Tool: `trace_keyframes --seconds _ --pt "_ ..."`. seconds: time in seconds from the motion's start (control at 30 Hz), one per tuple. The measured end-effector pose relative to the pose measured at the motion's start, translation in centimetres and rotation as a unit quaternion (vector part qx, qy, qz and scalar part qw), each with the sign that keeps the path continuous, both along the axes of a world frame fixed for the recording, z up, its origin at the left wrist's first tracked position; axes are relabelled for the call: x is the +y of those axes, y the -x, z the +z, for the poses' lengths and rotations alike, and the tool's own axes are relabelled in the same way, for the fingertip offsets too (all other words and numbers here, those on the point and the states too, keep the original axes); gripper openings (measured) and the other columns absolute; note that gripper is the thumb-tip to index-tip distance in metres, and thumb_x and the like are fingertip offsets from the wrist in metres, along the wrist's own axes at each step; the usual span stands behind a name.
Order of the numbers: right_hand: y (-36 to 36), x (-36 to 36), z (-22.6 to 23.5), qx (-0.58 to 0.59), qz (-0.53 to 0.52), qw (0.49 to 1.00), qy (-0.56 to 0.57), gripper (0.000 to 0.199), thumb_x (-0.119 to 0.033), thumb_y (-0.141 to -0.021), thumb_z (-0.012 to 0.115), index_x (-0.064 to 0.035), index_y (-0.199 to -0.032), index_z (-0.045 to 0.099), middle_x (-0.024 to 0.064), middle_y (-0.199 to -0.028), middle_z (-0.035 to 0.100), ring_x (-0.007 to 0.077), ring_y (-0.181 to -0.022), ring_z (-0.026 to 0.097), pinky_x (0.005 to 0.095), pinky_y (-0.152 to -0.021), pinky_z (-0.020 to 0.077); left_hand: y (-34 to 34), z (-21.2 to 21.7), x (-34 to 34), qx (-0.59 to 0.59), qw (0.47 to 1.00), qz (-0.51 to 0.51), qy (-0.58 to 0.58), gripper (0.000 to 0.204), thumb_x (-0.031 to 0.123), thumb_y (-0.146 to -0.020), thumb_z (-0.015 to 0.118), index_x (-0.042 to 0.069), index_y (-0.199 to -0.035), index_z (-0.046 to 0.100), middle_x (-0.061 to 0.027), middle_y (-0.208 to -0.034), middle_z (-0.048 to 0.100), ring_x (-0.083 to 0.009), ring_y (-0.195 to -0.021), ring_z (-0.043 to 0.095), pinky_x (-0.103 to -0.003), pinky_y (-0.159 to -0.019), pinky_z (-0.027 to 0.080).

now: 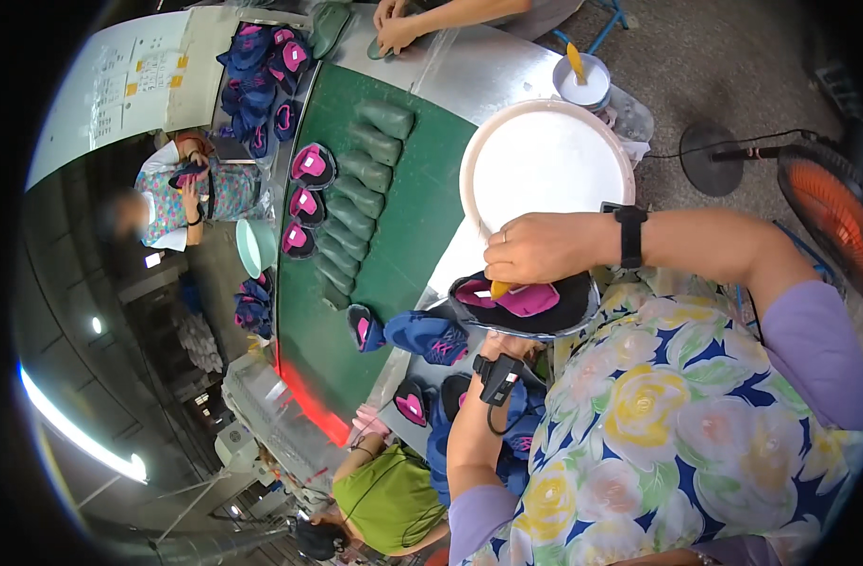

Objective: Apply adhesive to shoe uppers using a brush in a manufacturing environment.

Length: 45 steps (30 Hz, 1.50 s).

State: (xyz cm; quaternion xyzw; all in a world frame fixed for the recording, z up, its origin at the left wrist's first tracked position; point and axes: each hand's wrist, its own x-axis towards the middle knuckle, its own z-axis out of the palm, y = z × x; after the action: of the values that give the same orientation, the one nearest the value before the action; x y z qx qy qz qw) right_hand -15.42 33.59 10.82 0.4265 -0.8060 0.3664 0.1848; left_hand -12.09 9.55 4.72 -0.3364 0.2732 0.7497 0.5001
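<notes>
My left hand (507, 345) holds a dark blue shoe upper (573, 307) with a black lining and a bright pink insole from below. Over its opening, my right hand (535, 247) grips a brush with a yellow handle (500, 290); its tip is down inside the shoe and hidden. Just beyond my right hand stands a large round tub (467, 174) with a pale rim and a smooth white surface inside. More blue shoes (427, 338) lie beside my left wrist, and others (413, 401) are heaped next to my left forearm.
A green conveyor belt (403, 226) carries a row of green shoe lasts (361, 170) and several pink-lined shoes (306, 206). A small bucket (584, 90) holds white liquid and a yellow-handled tool. An orange heater-like fan (832, 212) stands right. Co-workers (389, 495) work around the belt.
</notes>
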Motion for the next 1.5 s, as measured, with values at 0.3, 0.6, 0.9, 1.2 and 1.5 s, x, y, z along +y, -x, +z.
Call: trace_keyframes --seconds 0.3,0.6,0.9,1.2,1.5 --pt "3.0 0.4 -1.7 -0.163 -0.033 0.986 0.013 0.019 -0.02 -0.08 0.066 -0.0032 -0.08 0.056 0.0094 -0.084 0.055 0.0274 -0.081 0.061 0.04 -0.069 0.0503 0.2 -0.5 1.4 0.019 0.996 -0.041 -0.074 0.045 0.045 -0.1 0.047 0.014 -0.133 0.051 -0.0079 -0.129 0.061 -0.0234 -0.113 0.063 -0.043 -0.093 0.056" --pt "1.4 2.2 -1.6 -0.047 -0.027 0.998 -0.042 0.016 -0.02 -0.08 0.064 -0.0053 -0.073 0.061 0.0068 -0.076 0.055 0.0242 -0.076 0.061 0.0371 -0.07 0.0517 1.0 0.0 1.5 0.042 0.991 -0.057 -0.112 0.043 0.044 -0.1 0.048 0.014 -0.132 0.053 -0.0075 -0.127 0.063 -0.0234 -0.111 0.064 -0.043 -0.091 0.057" --pt "2.3 3.8 -2.2 -0.206 -0.06 0.976 0.029 0.019 -0.021 -0.089 0.063 -0.0021 -0.085 0.063 0.0106 -0.083 0.058 0.0301 -0.076 0.062 0.0418 -0.069 0.0501 1.3 2.2 2.5 0.066 0.996 -0.061 0.011 0.042 0.043 -0.1 0.049 0.014 -0.131 0.054 -0.0071 -0.126 0.064 -0.0234 -0.111 0.064 -0.044 -0.09 0.057" --pt "2.5 3.5 -2.5 -0.193 -0.03 0.98 0.021 0.019 -0.021 -0.077 0.061 -0.0022 -0.072 0.062 0.0127 -0.076 0.058 0.0335 -0.072 0.062 0.0437 -0.067 0.0508 2.1 2.3 3.8 0.098 0.985 -0.076 0.119 0.041 0.042 -0.1 0.051 0.014 -0.13 0.055 -0.0067 -0.125 0.065 -0.0233 -0.112 0.064 -0.044 -0.089 0.057" --pt "2.8 3.4 -0.9 -0.282 -0.033 0.959 -0.008 0.027 -0.025 -0.086 0.063 0.0003 -0.077 0.062 0.0142 -0.08 0.06 0.0334 -0.072 0.063 0.0415 -0.067 0.0504 -0.3 -4.5 -2.2 0.319 0.941 -0.036 0.112 0.043 0.033 -0.101 0.052 0.01 -0.137 0.049 -0.011 -0.133 0.057 -0.0279 -0.119 0.057 -0.041 -0.105 0.047"
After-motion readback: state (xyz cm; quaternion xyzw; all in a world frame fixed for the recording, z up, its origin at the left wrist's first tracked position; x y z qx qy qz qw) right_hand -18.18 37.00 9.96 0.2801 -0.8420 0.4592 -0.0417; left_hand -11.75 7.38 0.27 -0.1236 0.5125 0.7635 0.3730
